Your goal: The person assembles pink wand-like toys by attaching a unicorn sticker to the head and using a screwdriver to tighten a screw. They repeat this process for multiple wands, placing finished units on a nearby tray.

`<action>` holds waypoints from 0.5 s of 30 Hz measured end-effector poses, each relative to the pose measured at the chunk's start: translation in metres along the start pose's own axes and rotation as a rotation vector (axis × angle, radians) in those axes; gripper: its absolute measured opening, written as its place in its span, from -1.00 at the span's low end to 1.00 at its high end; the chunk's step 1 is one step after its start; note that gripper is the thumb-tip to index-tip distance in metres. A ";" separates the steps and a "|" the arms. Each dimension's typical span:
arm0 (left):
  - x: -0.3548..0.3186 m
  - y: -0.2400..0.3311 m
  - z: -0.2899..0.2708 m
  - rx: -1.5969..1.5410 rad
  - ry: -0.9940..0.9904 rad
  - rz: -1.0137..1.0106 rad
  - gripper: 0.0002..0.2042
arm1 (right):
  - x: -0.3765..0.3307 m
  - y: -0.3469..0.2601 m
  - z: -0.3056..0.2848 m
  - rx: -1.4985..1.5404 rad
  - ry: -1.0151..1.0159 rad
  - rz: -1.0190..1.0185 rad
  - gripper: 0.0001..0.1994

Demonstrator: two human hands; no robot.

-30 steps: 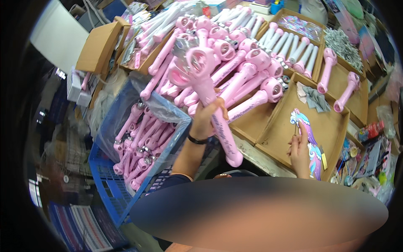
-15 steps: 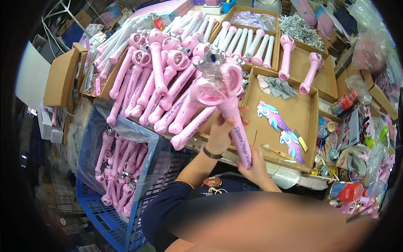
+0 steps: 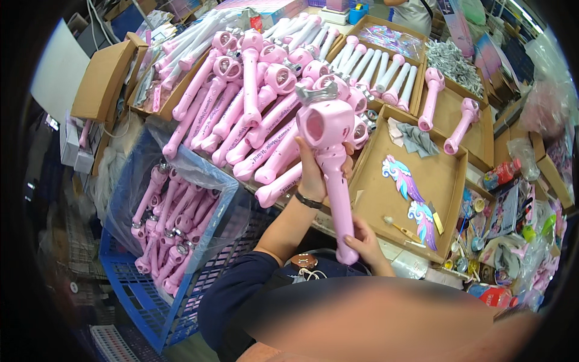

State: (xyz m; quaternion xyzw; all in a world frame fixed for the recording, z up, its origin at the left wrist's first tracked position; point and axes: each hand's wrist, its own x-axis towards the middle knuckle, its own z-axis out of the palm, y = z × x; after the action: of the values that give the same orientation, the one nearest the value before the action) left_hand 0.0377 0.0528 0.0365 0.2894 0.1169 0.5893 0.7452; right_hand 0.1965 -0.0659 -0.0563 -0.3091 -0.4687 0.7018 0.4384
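Both my hands hold a pink toy wand [image 3: 339, 190] with a hollow round head and a silver crown piece on top. My left hand [image 3: 313, 175] is closed around it just below the head, part of the fingers hidden behind the wand. Lower down, my right hand [image 3: 367, 246] grips the handle near its bottom end. The wand stands nearly upright, head away from me. Beyond it and to the left lies a heap of similar pink wands [image 3: 250, 111], several with dark lettering. To its right, a cardboard tray [image 3: 373, 202] bears two purple-blue wing pieces [image 3: 403, 178].
A blue plastic crate [image 3: 232, 192] lined with clear film, holding many pink wands, stands at lower left. The tray also holds a grey cloth [image 3: 420, 142] and a small brush [image 3: 403, 230]. White-handled wands [image 3: 365, 65] fill a box behind. Bottles and paint pots clutter the right.
The wand has turned about its length, so the lettering on its handle no longer shows. Both hands have brought it lower and more upright. The view has shifted slightly.
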 end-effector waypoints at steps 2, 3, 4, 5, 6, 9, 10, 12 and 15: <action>0.001 0.010 -0.011 0.312 0.047 0.080 -0.18 | -0.003 -0.007 0.005 -0.528 0.281 -0.268 -0.49; 0.001 0.014 -0.015 0.472 0.052 0.112 -0.22 | -0.003 -0.015 0.004 -0.524 0.338 -0.254 -0.48; 0.002 0.021 -0.020 0.591 0.026 0.064 -0.18 | -0.006 -0.024 0.003 -0.520 0.360 -0.263 -0.47; 0.001 0.023 -0.021 0.538 0.067 0.010 -0.21 | -0.006 -0.033 0.001 -0.478 0.404 -0.282 -0.46; -0.001 0.024 -0.023 0.506 0.123 -0.045 -0.24 | -0.008 -0.042 0.001 -0.437 0.403 -0.264 -0.46; -0.004 0.024 -0.026 0.377 0.107 -0.169 -0.40 | -0.006 -0.065 0.009 -0.414 0.348 -0.287 -0.46; -0.005 0.022 -0.027 0.360 0.070 -0.173 -0.44 | -0.003 -0.072 0.011 -0.384 0.374 -0.253 -0.60; -0.006 0.018 -0.029 0.291 0.010 -0.157 -0.52 | 0.004 -0.083 0.017 -0.718 0.447 -0.381 -0.70; -0.011 0.008 -0.028 0.342 0.119 -0.111 -0.55 | 0.015 -0.098 0.023 -1.016 0.542 -0.555 -0.84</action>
State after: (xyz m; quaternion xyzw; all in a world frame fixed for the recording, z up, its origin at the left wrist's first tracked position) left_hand 0.0140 0.0514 0.0165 0.3695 0.2748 0.5349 0.7084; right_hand 0.2028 -0.0444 0.0425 -0.5123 -0.6779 0.1494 0.5056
